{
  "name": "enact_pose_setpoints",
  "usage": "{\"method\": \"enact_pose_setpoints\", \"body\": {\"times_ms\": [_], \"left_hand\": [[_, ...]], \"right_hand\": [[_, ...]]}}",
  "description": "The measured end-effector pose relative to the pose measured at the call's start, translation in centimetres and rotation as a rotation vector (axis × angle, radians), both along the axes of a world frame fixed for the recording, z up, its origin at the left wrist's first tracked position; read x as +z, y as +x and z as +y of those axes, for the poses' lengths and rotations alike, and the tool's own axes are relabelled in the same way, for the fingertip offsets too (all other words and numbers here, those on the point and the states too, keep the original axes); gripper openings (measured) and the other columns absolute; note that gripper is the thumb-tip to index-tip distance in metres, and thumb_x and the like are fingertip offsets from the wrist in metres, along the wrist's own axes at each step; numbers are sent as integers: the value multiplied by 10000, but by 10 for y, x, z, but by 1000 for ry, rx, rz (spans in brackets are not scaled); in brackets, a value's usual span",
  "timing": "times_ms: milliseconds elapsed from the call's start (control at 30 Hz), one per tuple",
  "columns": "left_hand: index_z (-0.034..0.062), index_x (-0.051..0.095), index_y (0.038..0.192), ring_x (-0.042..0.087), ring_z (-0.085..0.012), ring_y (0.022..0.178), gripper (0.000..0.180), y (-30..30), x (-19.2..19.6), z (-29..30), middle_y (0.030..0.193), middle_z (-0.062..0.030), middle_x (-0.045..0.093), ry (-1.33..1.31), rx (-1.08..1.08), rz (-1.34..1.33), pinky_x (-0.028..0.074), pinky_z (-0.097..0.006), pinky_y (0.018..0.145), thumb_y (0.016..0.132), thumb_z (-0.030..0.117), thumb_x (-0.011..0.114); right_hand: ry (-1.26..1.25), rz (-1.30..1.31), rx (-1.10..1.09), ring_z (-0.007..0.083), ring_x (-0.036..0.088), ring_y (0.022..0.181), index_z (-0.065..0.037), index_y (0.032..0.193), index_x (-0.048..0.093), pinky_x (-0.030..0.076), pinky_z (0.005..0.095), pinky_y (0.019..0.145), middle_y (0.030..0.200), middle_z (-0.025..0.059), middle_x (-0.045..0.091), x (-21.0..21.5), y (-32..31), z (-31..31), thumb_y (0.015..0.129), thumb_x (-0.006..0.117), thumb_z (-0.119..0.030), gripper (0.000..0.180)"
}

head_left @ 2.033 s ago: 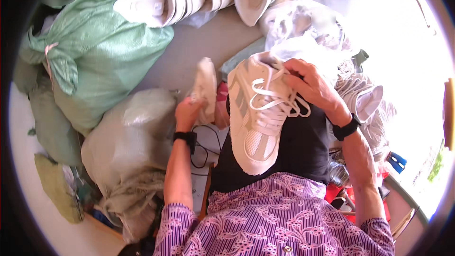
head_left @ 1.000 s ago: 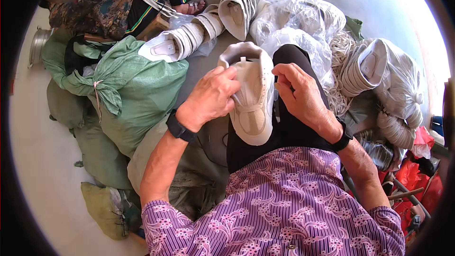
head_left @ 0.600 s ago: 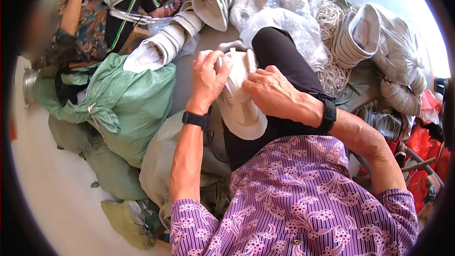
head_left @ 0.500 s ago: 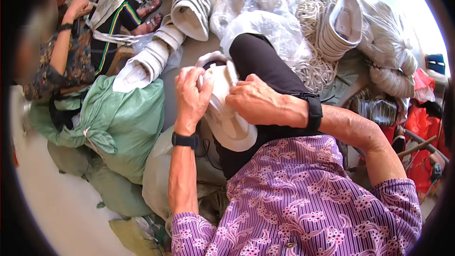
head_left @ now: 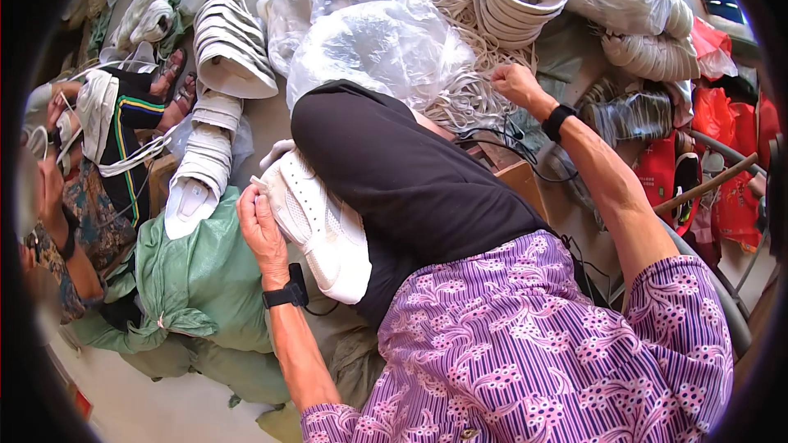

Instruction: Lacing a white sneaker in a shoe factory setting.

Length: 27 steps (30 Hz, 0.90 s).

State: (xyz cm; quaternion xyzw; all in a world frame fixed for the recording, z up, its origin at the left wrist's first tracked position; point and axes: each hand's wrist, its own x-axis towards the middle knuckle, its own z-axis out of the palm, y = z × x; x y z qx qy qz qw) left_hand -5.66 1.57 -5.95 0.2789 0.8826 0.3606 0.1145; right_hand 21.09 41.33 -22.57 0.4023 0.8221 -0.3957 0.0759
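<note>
A white sneaker (head_left: 322, 234) with a row of eyelets leans against my thigh, toe pointing down toward my lap. My left hand (head_left: 261, 234) grips its edge near the ankle opening. No lace shows in the eyelets facing up. Off to the right, my right hand (head_left: 519, 89) is at the border of a heap of pale shoelaces (head_left: 469, 102), its fingers curled closed. Whatever may be pinched in those fingers is too small to make out.
Nested white shoes (head_left: 234, 45) stand in stacks at the left, with another stack (head_left: 525, 0) behind the laces. Clear plastic bags (head_left: 369, 49) lie beyond my knee. A green sack (head_left: 193, 254) sits left of my left hand. A co-worker's hand (head_left: 51, 189) shows at the far left.
My right hand has left the sneaker and moved out to the lace heap. My left hand keeps hold of the sneaker, which now sits lower and farther left. The view has swung to the right.
</note>
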Motion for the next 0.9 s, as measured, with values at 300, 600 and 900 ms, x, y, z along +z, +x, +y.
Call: {"method": "enact_pose_setpoints", "body": {"times_ms": [300, 600, 900], "left_hand": [[-25, 499, 1221, 479, -176, 1089, 375, 9, 21, 12, 1169, -86, 516, -28, 191, -191, 372, -309, 964, 1001, 273, 446], [-18, 467, 1271, 488, -161, 1078, 447, 11, 37, 20, 1182, -84, 511, -39, 234, -249, 388, -298, 951, 1007, 338, 414], [-21, 461, 1271, 489, -162, 1085, 462, 3, 25, 26, 1192, -91, 516, -15, 225, -285, 394, -300, 950, 1005, 354, 419]], "right_hand": [[-229, 68, 52, 266, 643, 714, -28, 875, 700, 499, 354, 670, 751, 126, 676, -40, -19, -49, 764, 633, -257, 264], [-998, 109, -746, 71, 356, 489, -100, 674, 551, 288, 233, 438, 603, -37, 430, -33, -46, -62, 797, 642, -295, 248], [-825, -140, -557, 64, 433, 520, -94, 676, 566, 305, 225, 442, 603, -24, 491, -32, 56, -26, 814, 634, -240, 212]]}}
